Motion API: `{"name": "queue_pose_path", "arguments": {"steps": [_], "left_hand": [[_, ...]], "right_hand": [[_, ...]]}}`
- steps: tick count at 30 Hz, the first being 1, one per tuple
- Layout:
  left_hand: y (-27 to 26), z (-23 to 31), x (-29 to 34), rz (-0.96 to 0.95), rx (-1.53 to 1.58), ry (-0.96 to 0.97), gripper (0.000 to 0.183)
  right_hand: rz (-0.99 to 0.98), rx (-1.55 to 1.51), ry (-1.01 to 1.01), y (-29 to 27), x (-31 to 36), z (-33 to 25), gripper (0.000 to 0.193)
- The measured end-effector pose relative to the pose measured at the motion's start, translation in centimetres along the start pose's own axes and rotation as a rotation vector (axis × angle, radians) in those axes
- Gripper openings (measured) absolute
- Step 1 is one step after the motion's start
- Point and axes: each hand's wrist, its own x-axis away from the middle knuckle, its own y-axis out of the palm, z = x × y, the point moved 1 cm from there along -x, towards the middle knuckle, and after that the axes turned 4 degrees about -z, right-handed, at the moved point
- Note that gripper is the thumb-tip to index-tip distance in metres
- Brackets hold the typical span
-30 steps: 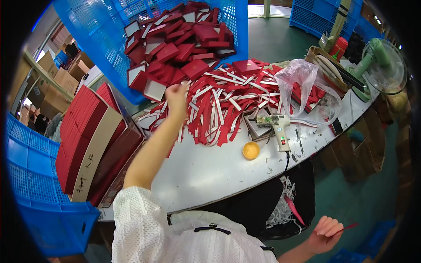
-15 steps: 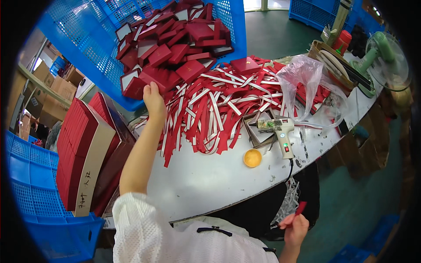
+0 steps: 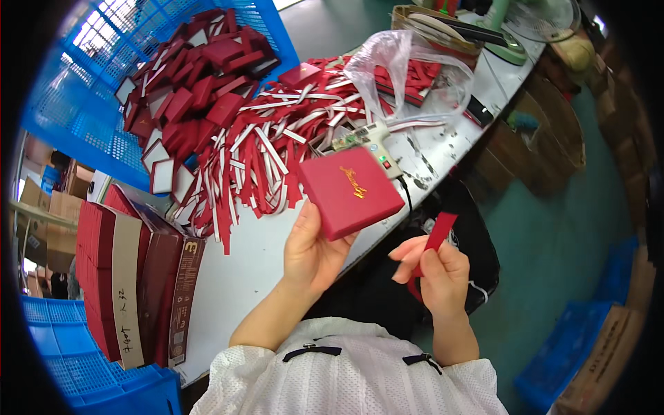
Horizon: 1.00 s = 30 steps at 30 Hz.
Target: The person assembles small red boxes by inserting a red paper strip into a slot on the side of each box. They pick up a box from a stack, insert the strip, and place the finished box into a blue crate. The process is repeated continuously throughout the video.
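A square red gift box lid (image 3: pixel 349 194) with gold lettering sits in my left hand (image 3: pixel 309 250), lifted above the table's front edge and tilted toward me. The thumb is on its near edge, and the other fingers are mostly hidden beneath. To the right, my right hand (image 3: pixel 440 270) pinches a strip of red ribbon (image 3: pixel 440 232), whose end stands up past the thumb while the rest curls below the fingers. Box and ribbon are apart. Behind the box lies a heap of red and white ribbon strips (image 3: pixel 266 155).
A blue crate (image 3: pixel 90 131) full of red boxes (image 3: pixel 197 90) stands at the far left. Stacked red boxes in a carton (image 3: pixel 128 290) are at the left. A glue gun (image 3: pixel 373 142), a plastic bag (image 3: pixel 384 69) and a fan (image 3: pixel 505 41) are on the white table (image 3: pixel 242 297).
My left hand has come back from the crate with a red box, now in front of me. My right hand has risen with the ribbon. The view has shifted to the right.
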Motion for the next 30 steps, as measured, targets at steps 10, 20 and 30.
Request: {"name": "queue_pose_path", "arguments": {"steps": [10,20,30], "left_hand": [[1.5,-3.4,1.6,-0.182,-0.539,0.15,0.029],[2.5,-3.4,2.5,-0.286,-0.637,0.095,0.035],[3.0,-3.3,3.1,-0.298,-0.621,0.124,0.033]], "right_hand": [[-0.174,0.667,-0.378,-0.1,-0.2,-1.9,0.02],[-0.125,0.783,-0.351,-0.2,0.2,-2.4,0.023],[-0.09,0.789,-0.393,-0.1,0.4,-2.3,0.022]]}}
